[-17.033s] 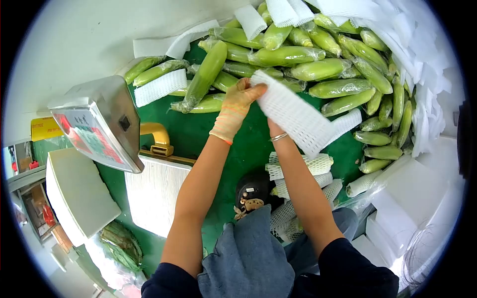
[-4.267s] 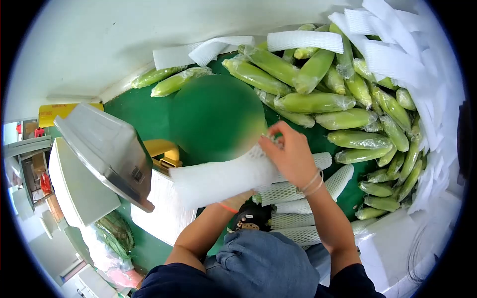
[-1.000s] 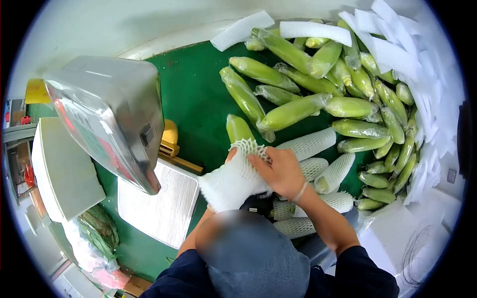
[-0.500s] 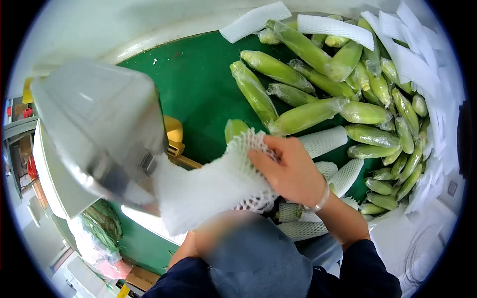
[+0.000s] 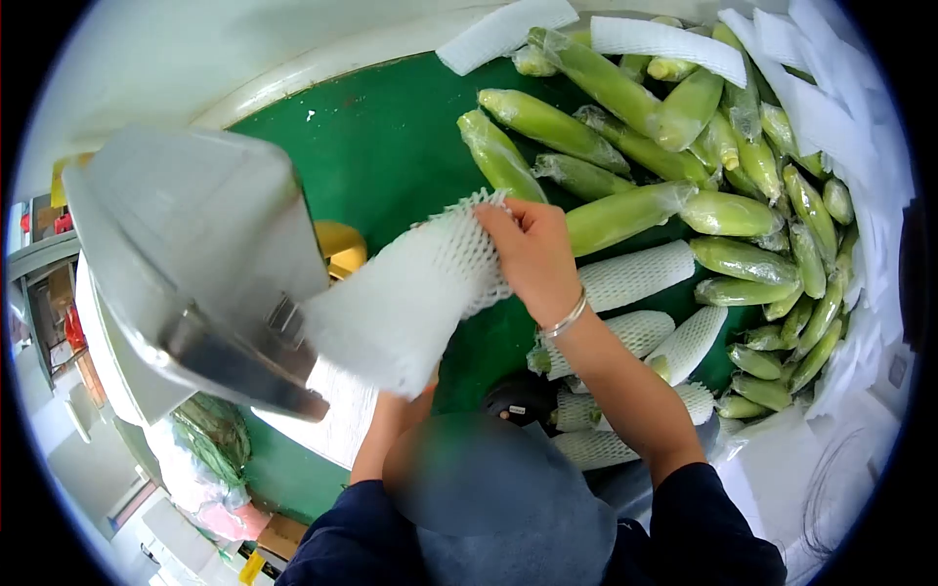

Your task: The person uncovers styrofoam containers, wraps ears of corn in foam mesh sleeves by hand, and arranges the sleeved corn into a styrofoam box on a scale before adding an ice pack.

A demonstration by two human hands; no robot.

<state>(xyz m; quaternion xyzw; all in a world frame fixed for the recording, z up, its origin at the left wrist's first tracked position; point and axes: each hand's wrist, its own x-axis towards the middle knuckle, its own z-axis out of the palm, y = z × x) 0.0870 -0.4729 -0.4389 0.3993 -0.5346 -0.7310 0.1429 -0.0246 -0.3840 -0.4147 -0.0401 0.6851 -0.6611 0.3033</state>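
Observation:
My right hand (image 5: 537, 249), with a bangle on its wrist, pinches the upper edge of a white foam net sleeve (image 5: 396, 293). The sleeve slants down to the left, its near end wide. Behind and below it is my left hand (image 5: 415, 400); its fingers are hidden, so whether it grips anything does not show. Just right of my right hand lies an ear of corn (image 5: 625, 217) in its green husk, wrapped in clear film. Several ears in foam net sleeves (image 5: 640, 275) lie beside my right forearm.
A pile of film-wrapped corn (image 5: 743, 259) covers the right of the green table (image 5: 362, 127). White foam sleeves (image 5: 831, 117) are stacked along the right edge. A shiny metal housing (image 5: 215, 244) stands at left, a yellow part (image 5: 339, 249) behind it. A dark cap (image 5: 508, 498) blocks the bottom centre.
My right hand has moved up and slightly left, lifting the sleeve's edge. A green corn end that showed beyond the sleeve is now out of sight. More of my left forearm shows.

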